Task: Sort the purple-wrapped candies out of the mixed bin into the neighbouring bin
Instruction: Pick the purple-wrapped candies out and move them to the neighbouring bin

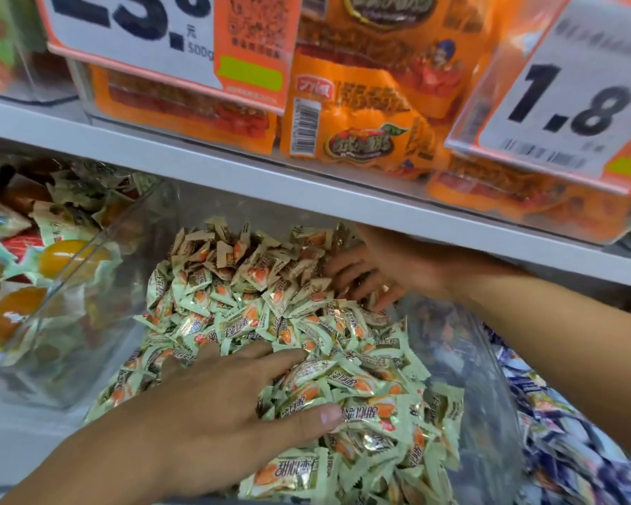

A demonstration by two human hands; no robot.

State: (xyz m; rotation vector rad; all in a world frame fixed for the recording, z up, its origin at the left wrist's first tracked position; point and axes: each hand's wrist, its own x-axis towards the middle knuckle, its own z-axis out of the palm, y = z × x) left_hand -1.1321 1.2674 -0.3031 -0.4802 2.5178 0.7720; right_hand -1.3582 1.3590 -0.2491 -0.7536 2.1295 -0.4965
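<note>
In the clear plastic mixed bin (150, 227) of pale green-wrapped candies (306, 322), the left hand (234, 402) lies flat, fingers straight. The right hand (372, 275) digs in with spread fingers. Purple-wrapped candies (580, 450) fill the right neighbouring bin (489, 377).

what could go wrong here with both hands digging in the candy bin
The left hand lies flat on the heaped green candies near the front of the clear bin, so some could slide out. The right hand digs at the back under the shelf, where purple ones are hard to see.
</note>
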